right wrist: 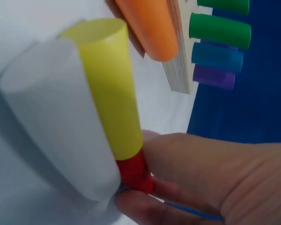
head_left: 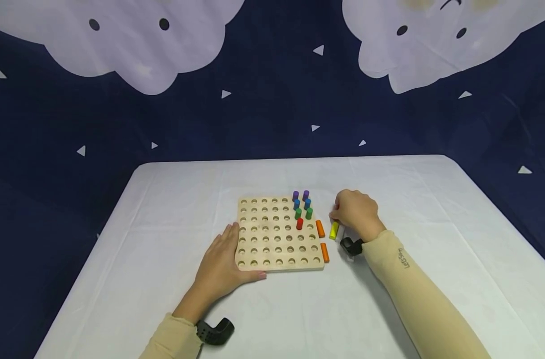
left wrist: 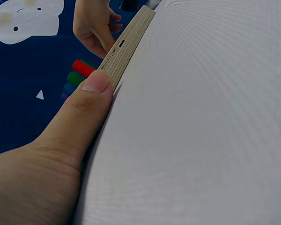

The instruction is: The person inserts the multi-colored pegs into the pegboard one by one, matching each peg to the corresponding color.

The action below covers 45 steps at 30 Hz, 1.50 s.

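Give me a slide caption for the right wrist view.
Right hand pinching a red peg beside a yellow peg and a white peg, near a wooden pegboard.

One table [head_left: 165, 209], and on it one wooden pegboard [head_left: 260, 233] with seven rows of seven holes [head_left: 265, 239]: forty-nine altogether, seven filled, forty-two open. Upright at the board's far right, two purple pegs [head_left: 296, 196], two blue pegs [head_left: 297, 205], two green pegs [head_left: 298, 214] and one red peg [head_left: 300, 224]. Loose to the right, two orange pegs [head_left: 320, 229], one yellow peg [head_left: 334, 231], one white peg [right wrist: 51, 117] and a second red peg [right wrist: 136, 173]. Seven standing, five loose, twelve in view. Two hands, one left hand [head_left: 223, 262] and one right hand [head_left: 357, 212]. Two black wrist devices [head_left: 216, 331]. Two large cloud prints [head_left: 129, 40] along the far side.
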Each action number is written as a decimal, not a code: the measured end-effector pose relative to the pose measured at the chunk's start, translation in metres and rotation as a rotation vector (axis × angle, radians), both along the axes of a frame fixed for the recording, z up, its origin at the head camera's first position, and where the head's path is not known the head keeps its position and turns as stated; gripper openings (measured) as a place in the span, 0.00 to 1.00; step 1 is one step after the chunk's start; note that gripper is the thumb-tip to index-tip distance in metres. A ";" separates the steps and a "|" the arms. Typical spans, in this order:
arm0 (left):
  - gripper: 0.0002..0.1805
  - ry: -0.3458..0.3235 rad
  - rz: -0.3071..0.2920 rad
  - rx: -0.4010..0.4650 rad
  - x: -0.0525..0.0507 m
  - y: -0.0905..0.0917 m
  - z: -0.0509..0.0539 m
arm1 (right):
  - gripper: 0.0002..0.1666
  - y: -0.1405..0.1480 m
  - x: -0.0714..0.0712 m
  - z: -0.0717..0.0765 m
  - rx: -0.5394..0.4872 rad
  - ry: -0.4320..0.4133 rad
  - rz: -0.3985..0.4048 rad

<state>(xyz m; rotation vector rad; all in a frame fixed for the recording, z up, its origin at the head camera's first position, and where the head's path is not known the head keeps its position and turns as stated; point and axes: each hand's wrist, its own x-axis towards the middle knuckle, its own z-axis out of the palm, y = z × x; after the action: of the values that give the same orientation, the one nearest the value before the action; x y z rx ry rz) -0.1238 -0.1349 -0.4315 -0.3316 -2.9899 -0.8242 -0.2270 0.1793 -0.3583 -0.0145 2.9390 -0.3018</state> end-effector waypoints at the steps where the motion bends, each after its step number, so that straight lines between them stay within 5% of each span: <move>1: 0.79 0.000 0.000 -0.001 0.000 0.000 0.000 | 0.11 0.000 0.000 0.000 -0.002 -0.002 0.009; 17: 0.80 -0.013 -0.010 -0.014 0.000 -0.001 0.001 | 0.16 0.005 0.003 -0.010 -0.022 0.058 0.119; 33: 0.79 -0.001 -0.006 -0.003 0.001 0.000 0.001 | 0.15 0.002 0.023 0.003 -0.472 0.144 0.088; 45: 0.80 -0.015 -0.010 -0.013 0.001 0.000 0.001 | 0.13 -0.019 0.035 0.000 -0.431 0.095 0.188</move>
<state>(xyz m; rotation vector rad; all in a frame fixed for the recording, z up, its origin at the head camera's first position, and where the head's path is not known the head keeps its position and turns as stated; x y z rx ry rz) -0.1232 -0.1350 -0.4306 -0.3430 -3.0113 -0.8121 -0.1921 0.1607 -0.3584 -0.3702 2.8715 -0.9161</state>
